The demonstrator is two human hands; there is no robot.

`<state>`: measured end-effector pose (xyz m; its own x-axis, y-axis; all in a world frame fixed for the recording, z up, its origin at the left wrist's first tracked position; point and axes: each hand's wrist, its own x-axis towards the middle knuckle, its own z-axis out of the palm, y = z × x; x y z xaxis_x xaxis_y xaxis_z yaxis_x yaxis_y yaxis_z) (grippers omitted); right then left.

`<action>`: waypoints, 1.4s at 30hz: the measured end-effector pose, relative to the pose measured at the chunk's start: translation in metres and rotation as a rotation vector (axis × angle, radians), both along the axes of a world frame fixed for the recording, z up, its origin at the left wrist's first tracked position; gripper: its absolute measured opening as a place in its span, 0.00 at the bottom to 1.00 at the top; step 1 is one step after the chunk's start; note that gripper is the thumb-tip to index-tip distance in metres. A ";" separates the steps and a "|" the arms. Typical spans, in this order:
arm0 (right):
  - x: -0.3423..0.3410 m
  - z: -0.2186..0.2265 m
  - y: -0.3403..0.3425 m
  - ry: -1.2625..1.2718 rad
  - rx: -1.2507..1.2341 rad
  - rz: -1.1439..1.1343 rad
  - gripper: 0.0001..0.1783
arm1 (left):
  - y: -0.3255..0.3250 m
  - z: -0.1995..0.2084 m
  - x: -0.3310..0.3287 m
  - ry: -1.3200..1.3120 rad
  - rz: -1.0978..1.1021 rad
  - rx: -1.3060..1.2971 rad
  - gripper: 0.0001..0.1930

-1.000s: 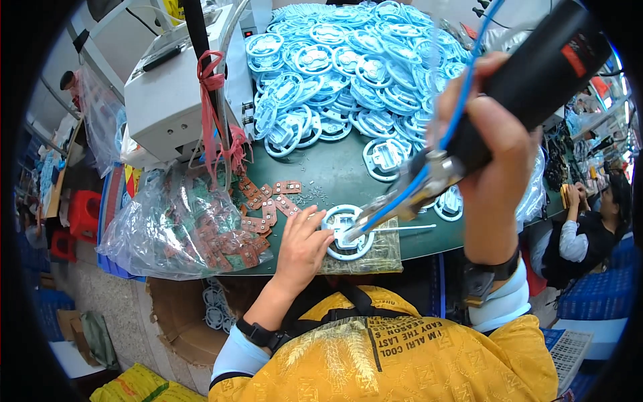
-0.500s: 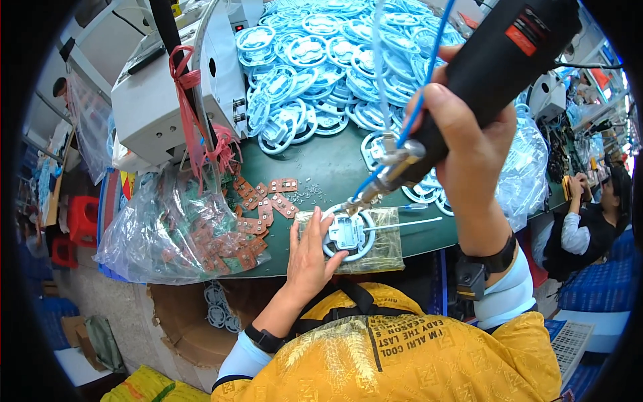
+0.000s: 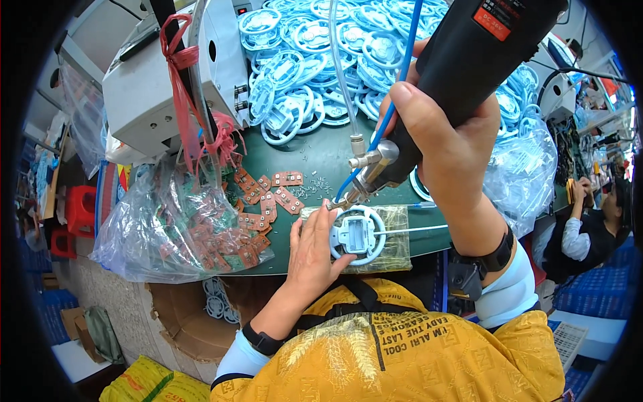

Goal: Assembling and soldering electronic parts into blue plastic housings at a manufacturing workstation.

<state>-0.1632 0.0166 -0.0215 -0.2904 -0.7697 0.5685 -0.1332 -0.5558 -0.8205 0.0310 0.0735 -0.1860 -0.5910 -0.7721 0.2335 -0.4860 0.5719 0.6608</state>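
Observation:
My right hand (image 3: 445, 134) is wrapped round a black electric screwdriver (image 3: 472, 74), held tilted with its metal nose pointing down and left. The nose meets the upper left rim of a light blue plastic steering wheel (image 3: 379, 246), close to my left fingertips. My left hand (image 3: 312, 249) steadies the wheel from its left side, thumb on the lower rim and fingers along the upper left. The wheel lies flat on a tape-covered pad (image 3: 400, 258), and a thin pale rod (image 3: 418, 230) extends right from it. Whether a screw sits under the tip cannot be made out.
A heap of blue wheels (image 3: 321, 40) covers the back of the green table (image 3: 281, 151). Left lie orange circuit boards (image 3: 287, 178), small screws (image 3: 315, 187) and a clear plastic bag (image 3: 161, 234). A grey machine (image 3: 157, 94) stands behind them. Someone sits (image 3: 589, 228) far right.
The screwdriver nose has shifted left, from the top of the wheel to its upper left rim. My left hand stays on the wheel. The whole view has shifted slightly.

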 end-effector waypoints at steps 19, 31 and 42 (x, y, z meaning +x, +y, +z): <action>-0.039 0.052 0.029 0.189 -0.015 -0.189 0.20 | -0.007 0.002 -0.003 0.035 -0.141 -0.083 0.50; -0.008 0.002 0.016 0.047 -0.028 0.015 0.21 | -0.004 -0.008 -0.011 -0.085 -0.127 0.068 0.67; -0.008 -0.013 0.011 -0.102 0.132 -0.093 0.13 | -0.011 -0.007 -0.027 -0.103 -0.127 -0.022 0.52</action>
